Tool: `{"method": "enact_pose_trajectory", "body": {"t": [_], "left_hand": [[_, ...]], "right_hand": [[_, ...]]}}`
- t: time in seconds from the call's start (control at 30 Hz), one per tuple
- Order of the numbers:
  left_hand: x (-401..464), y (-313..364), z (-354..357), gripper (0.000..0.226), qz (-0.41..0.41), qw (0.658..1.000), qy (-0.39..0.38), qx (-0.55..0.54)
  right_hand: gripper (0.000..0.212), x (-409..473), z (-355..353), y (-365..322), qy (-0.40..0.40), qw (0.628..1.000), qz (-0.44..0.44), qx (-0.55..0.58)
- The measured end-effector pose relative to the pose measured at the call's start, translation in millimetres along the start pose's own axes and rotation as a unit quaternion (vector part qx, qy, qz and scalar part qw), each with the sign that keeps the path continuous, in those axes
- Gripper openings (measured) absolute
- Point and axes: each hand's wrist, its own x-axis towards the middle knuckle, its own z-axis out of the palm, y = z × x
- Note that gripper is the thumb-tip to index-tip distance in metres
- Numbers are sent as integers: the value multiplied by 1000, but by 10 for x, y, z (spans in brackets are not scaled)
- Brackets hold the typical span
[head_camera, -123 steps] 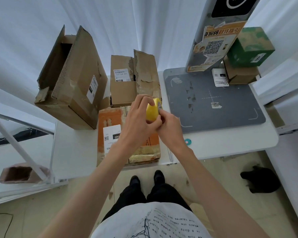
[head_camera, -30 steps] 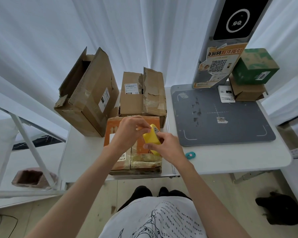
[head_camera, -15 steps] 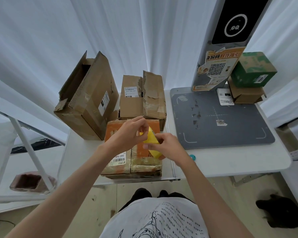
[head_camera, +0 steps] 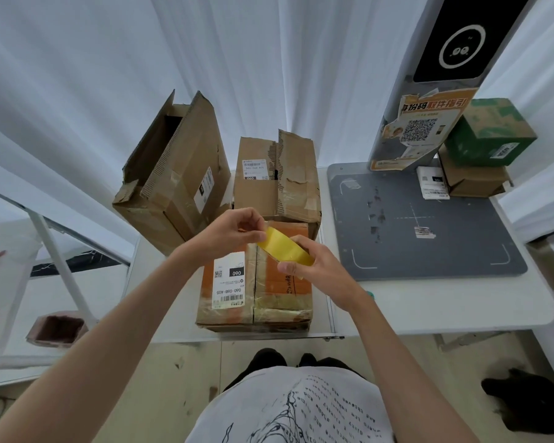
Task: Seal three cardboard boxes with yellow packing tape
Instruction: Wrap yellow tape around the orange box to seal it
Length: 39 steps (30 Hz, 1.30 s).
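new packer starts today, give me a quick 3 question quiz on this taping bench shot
1. True or false: the right hand grips the yellow tape roll.
2. Which box lies right under the hands? A) the orange-topped box B) the green box C) the tall open box
3. What does the left hand pinch at the roll's upper edge?

Key
1. True.
2. A: the box with the white label reading 060, at the near edge of the white table.
3. What looks like the loose end of the tape, though it is too small to be sure.
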Motion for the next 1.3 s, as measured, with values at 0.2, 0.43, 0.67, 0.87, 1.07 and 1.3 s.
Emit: {"method": "enact_pose_trajectory", "body": {"t": [0.2,0.43,0.67,0.87,1.07,1.3], "left_hand": [[170,-35,-278,15,-8,992,-17,128],[513,150,-801,9,1,973,-51,225],[949,-140,-843,5,-46,959,-91,265],[1227,-492,-658,8,-32,959,-91,267],[1392,-730,-560,9,-16,964,-54,259],[1498,-930,-481,8,-16,980,-23,197]], "right_hand": [[33,211,245,-97,40,998,17,-51],[46,381,453,-169,115,988,104,-9],[25,423,726,70,72,982,125,126],[27,581,929,145,127,970,154,142],[21,764,1004,181,168,957,182,153],[28,920,1058,234,189,946,209,157]]}}
